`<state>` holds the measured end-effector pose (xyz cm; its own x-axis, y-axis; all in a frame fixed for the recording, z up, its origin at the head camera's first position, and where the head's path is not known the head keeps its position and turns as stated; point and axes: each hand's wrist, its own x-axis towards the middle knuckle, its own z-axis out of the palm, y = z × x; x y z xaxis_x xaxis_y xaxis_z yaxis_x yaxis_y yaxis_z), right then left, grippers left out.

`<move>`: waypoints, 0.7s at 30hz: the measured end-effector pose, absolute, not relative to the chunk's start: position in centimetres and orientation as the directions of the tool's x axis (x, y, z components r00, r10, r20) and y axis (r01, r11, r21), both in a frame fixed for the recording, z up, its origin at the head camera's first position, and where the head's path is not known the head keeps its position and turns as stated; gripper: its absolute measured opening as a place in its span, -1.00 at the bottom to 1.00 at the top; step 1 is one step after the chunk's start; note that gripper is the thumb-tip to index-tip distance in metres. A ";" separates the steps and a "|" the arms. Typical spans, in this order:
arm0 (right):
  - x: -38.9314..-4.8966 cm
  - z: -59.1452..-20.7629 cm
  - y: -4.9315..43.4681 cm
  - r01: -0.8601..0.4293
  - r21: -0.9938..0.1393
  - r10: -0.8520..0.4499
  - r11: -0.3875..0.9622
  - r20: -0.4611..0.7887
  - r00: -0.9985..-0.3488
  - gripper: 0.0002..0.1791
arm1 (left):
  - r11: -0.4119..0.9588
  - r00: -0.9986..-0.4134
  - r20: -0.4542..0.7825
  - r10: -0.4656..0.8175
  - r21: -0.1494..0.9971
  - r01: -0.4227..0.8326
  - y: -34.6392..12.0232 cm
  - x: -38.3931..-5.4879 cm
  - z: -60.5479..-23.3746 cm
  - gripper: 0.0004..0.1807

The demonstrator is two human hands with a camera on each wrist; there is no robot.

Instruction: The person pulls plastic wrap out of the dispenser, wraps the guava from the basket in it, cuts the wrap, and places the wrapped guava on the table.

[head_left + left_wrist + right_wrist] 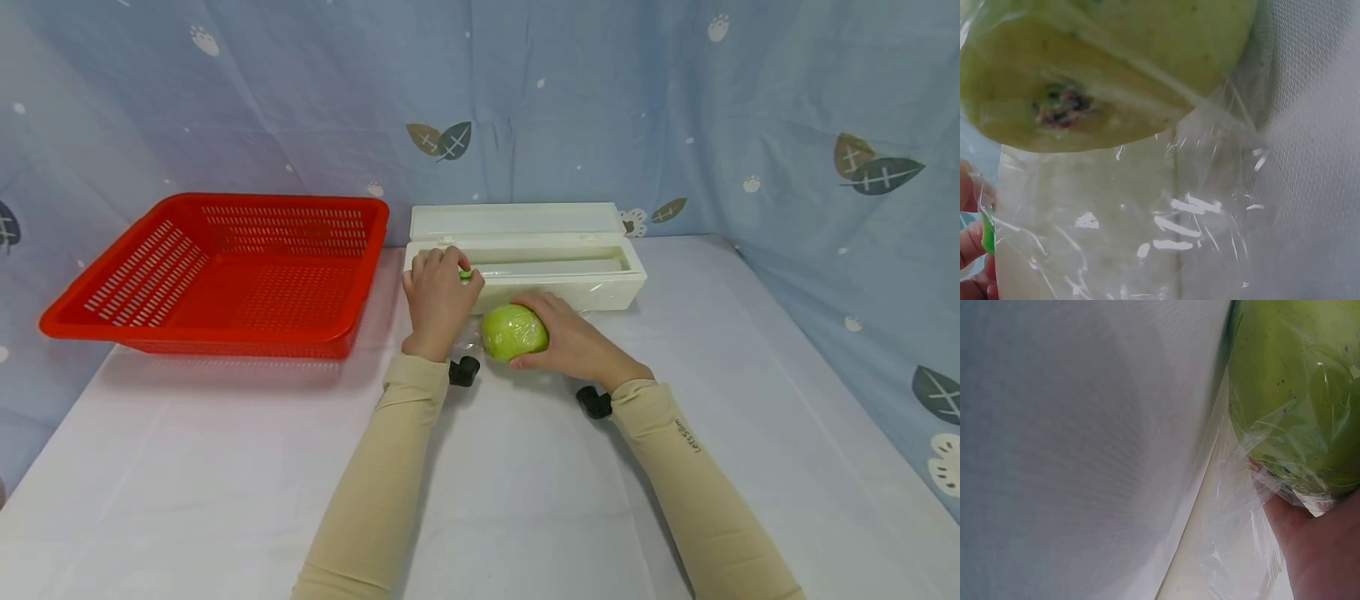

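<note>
A round green fruit (514, 332) with small dark specks sits in front of a long white cling film dispenser (555, 293) whose lid is up. Clear cling film (1166, 219) stretches from the fruit to the dispenser and wraps over its skin. My right hand (573, 343) grips the fruit from the right, thumb in front and fingers behind. At the dispenser's left end, my left hand (441, 292) pinches a small green slider (466, 274) along the top edge. In the left wrist view, fingertips (971, 245) hold that green piece at the film's edge.
A red plastic basket (341, 343) with slotted sides stands at the left. A white cloth (525, 500) covers the table, and a blue patterned curtain (570, 92) hangs behind. Black wrist cameras sit beside both of my sleeves.
</note>
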<state>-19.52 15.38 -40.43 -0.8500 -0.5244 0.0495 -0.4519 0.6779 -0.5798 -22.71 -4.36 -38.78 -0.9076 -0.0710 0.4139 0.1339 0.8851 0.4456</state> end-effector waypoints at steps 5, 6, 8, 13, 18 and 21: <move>-19.5 -40.5 15.4 -0.453 -0.575 -0.525 0.681 0.048 -0.850 -0.06 | 0.884 -0.913 0.402 -0.072 0.449 0.128 -4.5 -22.7 -38.8 -0.87; -19.6 -40.5 15.5 -0.453 -0.575 -0.525 0.681 0.047 -0.850 -0.06 | 0.884 -0.914 0.398 -0.073 0.450 0.126 -4.5 -22.7 -38.7 -0.86; -19.6 -40.5 15.5 -0.452 -0.575 -0.526 0.682 0.044 -0.849 -0.06 | 0.882 -0.918 0.391 -0.072 0.454 0.124 -4.6 -22.7 -38.7 -0.86; -19.5 -40.5 15.4 -0.449 -0.572 -0.521 0.686 0.044 -0.852 -0.06 | 0.877 -0.922 0.378 -0.079 0.466 0.115 -4.7 -22.7 -38.5 -0.87; -19.4 -40.4 15.3 -0.442 -0.571 -0.518 0.692 0.035 -0.855 -0.06 | 0.873 -0.924 0.372 -0.090 0.476 0.107 -5.0 -22.7 -38.4 -0.89; -19.4 -40.3 15.3 -0.438 -0.574 -0.516 0.692 0.032 -0.856 -0.06 | 0.873 -0.919 0.381 -0.098 0.477 0.104 -5.1 -22.6 -38.4 -0.91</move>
